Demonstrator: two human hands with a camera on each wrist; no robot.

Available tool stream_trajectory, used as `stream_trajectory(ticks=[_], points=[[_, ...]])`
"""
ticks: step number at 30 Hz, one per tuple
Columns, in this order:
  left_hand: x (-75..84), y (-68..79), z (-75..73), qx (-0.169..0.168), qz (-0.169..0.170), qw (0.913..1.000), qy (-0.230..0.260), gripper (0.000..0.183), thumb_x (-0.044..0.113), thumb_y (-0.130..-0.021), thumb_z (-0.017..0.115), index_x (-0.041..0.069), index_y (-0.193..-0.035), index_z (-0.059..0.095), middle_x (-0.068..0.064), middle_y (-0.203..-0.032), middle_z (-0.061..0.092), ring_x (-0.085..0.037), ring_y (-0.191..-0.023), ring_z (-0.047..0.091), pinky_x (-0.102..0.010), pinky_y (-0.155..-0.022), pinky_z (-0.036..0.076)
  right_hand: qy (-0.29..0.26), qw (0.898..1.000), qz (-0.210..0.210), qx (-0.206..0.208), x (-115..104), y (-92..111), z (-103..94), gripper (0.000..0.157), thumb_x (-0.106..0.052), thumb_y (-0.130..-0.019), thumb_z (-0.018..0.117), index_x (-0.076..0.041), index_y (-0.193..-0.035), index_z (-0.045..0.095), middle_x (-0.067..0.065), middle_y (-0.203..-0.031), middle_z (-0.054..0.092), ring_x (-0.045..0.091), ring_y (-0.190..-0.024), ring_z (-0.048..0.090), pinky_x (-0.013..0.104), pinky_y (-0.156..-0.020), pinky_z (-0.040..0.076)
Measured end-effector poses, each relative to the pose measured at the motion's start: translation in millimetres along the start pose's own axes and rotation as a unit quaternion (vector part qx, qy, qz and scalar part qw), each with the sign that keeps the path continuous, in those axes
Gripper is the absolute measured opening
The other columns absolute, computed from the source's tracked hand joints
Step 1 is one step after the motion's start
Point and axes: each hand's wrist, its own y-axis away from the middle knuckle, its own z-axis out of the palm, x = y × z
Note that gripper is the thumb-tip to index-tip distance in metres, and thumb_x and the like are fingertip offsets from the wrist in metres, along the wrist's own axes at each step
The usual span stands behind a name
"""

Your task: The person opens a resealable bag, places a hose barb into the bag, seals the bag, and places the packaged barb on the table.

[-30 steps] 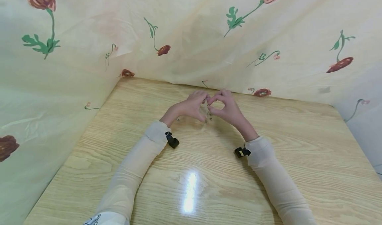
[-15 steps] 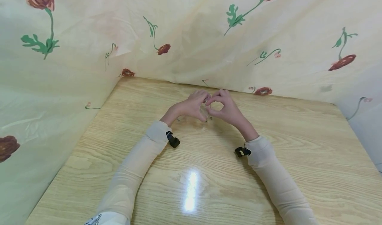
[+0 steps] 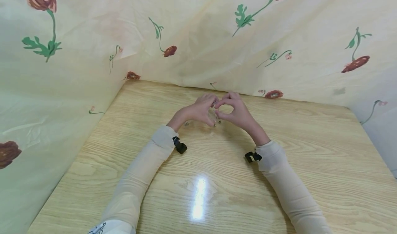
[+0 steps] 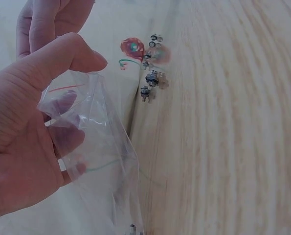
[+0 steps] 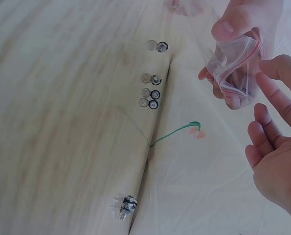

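Observation:
A clear zip bag (image 4: 106,147) with a red line at its mouth hangs from my left hand (image 3: 200,110), which pinches it near the top. In the right wrist view, the bag's mouth (image 5: 238,68) gapes a little. My right hand (image 3: 236,112) is beside the mouth, its thumb and index finger curved with a gap between them. In the right wrist view its fingertips (image 5: 265,68) are right at the bag's edge. Small metal threaded fittings with dark rings lie nearby on the table, among them one fitting (image 4: 152,78) and another fitting (image 5: 128,204).
The wood-grain table (image 3: 217,165) meets a flower-printed cloth (image 3: 198,37) behind the hands. More cloth covers the left side. A few small fittings (image 3: 219,122) lie below the hands, and another fitting (image 3: 186,124) is near the left wrist. Both wrists wear black camera mounts (image 3: 180,146).
Both hands stay almost in place, the left with the bag. The right thumb and fingertips have shifted slightly at the bag's mouth.

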Motion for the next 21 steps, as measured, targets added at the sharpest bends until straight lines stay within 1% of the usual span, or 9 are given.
stream_trajectory(ticks=[7,13,16,21], points=[[-0.3,-0.1,0.7,0.001,-0.005,1.0000,0.000,0.058,0.021,-0.074,0.078,0.013,-0.119,0.043,-0.005,-0.108,0.041,-0.022,-0.104,0.035,-0.034,-0.088,0.027,-0.004,1.000,0.008,0.001,-1.2,0.5,-3.1,0.013,-0.003,-0.084,0.079,-0.001,-0.096,0.076,0.015,-0.104,0.057,0.031,-0.105,0.044,0.043,-0.091,0.035],[-1.8,0.9,1.3,0.001,-0.006,1.0000,0.001,0.060,0.020,-0.074,0.079,0.012,-0.122,0.043,-0.010,-0.113,0.045,-0.023,-0.107,0.037,-0.035,-0.090,0.030,-0.005,1.000,0.011,-0.002,1.2,-0.2,-6.1,0.014,-0.002,-0.083,0.080,-0.003,-0.097,0.076,0.014,-0.105,0.060,0.030,-0.105,0.045,0.046,-0.091,0.035],[-2.1,1.6,0.8,0.002,-0.008,1.0000,0.001,0.060,0.019,-0.073,0.079,0.011,-0.121,0.044,-0.011,-0.114,0.045,-0.023,-0.107,0.037,-0.035,-0.090,0.030,-0.006,1.000,0.015,-0.005,1.4,-0.8,-8.9,0.015,-0.002,-0.083,0.080,-0.004,-0.097,0.076,0.014,-0.106,0.061,0.029,-0.104,0.045,0.044,-0.090,0.034],[-4.0,1.1,0.3,0.005,-0.007,1.0000,0.001,0.060,0.018,-0.072,0.078,0.010,-0.121,0.045,-0.008,-0.113,0.045,-0.023,-0.108,0.037,-0.035,-0.092,0.030,-0.005,0.999,0.035,-0.014,1.8,-0.6,-14.5,0.015,-0.004,-0.084,0.080,-0.004,-0.098,0.076,0.013,-0.105,0.059,0.031,-0.103,0.044,0.039,-0.089,0.033]])
